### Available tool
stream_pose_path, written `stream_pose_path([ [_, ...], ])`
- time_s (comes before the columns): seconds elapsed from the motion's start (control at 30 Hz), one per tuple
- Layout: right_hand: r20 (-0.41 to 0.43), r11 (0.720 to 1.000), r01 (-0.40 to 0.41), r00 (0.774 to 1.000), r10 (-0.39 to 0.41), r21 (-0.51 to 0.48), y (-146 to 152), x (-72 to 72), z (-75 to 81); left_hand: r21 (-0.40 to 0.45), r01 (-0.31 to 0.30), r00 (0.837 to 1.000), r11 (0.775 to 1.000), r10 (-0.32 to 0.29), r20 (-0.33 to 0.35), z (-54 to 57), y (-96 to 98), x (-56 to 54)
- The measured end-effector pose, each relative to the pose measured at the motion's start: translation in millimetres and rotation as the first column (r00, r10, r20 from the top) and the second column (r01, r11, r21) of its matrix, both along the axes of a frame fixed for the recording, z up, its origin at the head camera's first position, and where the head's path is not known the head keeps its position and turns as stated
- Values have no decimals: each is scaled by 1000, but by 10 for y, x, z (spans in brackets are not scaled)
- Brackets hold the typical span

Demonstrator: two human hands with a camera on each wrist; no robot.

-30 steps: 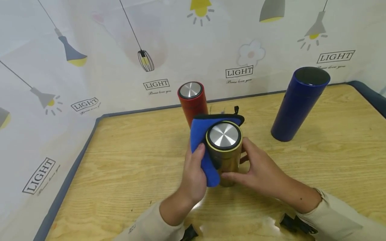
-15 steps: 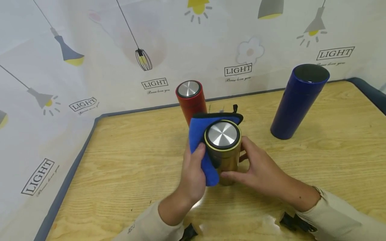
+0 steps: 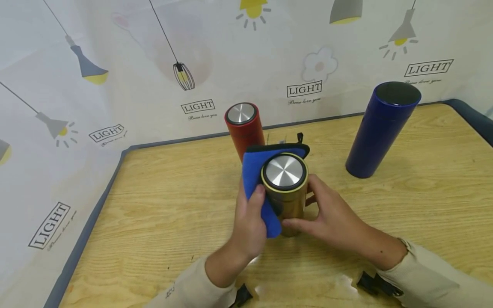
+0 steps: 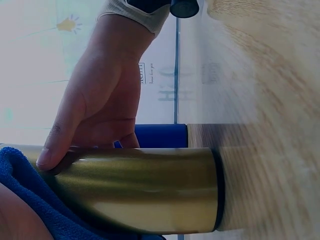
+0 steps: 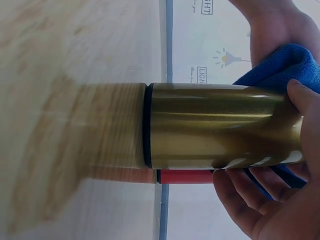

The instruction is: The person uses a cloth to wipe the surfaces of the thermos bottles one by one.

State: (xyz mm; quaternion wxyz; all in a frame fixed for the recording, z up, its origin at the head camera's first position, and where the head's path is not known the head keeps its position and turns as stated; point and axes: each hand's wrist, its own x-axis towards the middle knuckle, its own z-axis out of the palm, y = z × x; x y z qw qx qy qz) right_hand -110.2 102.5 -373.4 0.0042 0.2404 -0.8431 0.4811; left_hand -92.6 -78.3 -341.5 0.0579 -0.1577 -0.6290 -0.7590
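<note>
A gold thermos (image 3: 294,207) with a shiny metal lid stands upright on the table in the head view. My right hand (image 3: 335,216) grips its right side, with the thumb across the front and the fingers behind. My left hand (image 3: 248,224) holds a folded blue cloth (image 3: 252,171) with a black edge against the thermos's left side, thumb in front. Most of the left fingers are hidden behind the cloth. In the right wrist view, the blue towelling cloth (image 5: 285,62) wraps over part of the gold thermos (image 5: 215,127), whose dark base is at the tabletop.
A red thermos (image 3: 246,136) stands just behind the cloth, partly covered by it. Further right, a tall blue thermos (image 3: 379,134) stands near the back. A wall covering (image 3: 239,64) printed with lamps runs along the back and left of the wooden table (image 3: 169,196).
My left hand and the cloth have shifted very slightly right against the gold thermos. My right hand keeps its grip, and the thermos stays where it was.
</note>
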Motion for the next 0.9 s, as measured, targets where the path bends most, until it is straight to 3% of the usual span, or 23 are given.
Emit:
stream_pose_path([
  [0.9, 10, 1000, -1, 1000, 0, 5, -7, 6, -15, -14, -10, 1000, 1000, 10, -9, -25, 0, 5],
])
